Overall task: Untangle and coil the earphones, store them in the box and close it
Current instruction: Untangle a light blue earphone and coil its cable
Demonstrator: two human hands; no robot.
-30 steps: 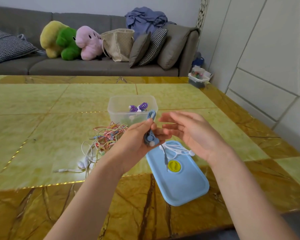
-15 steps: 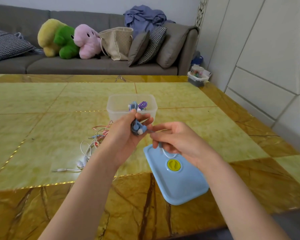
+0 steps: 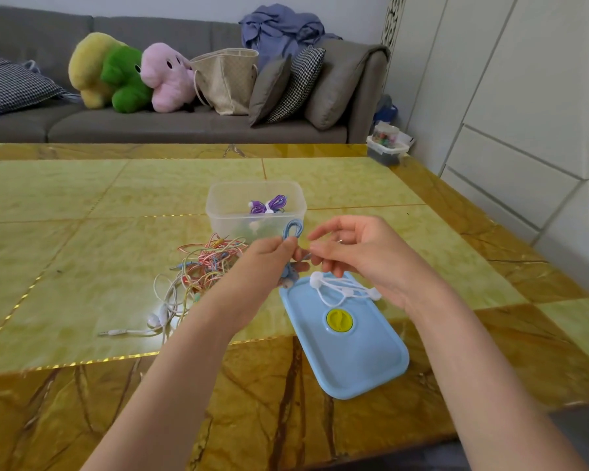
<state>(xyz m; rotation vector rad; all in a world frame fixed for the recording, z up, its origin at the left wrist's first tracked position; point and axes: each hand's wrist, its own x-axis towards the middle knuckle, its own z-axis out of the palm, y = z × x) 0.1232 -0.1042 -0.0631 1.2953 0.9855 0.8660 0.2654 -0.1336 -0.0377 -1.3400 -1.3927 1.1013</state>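
Observation:
My left hand grips a coiled blue earphone; its loop sticks up above my fingers and its buds hang below. My right hand hovers just right of the coil, fingers spread, and whether its fingertips pinch the blue cord I cannot tell. Behind the hands stands a clear plastic box with a coiled purple earphone inside. A tangle of coloured and white earphones lies left of my left arm. The blue lid lies flat near the front, with white ties on its far end.
The yellow-green marble table stretches far to the left and back. A grey sofa with plush toys, a bag and cushions runs behind it. A small container sits on the floor at the back right, beside white wall cabinets.
My right hand opened from its pinch near the lid, uncovering the white ties. My left hand stays shut on the blue coil, whose loop now sticks up above its fingers.

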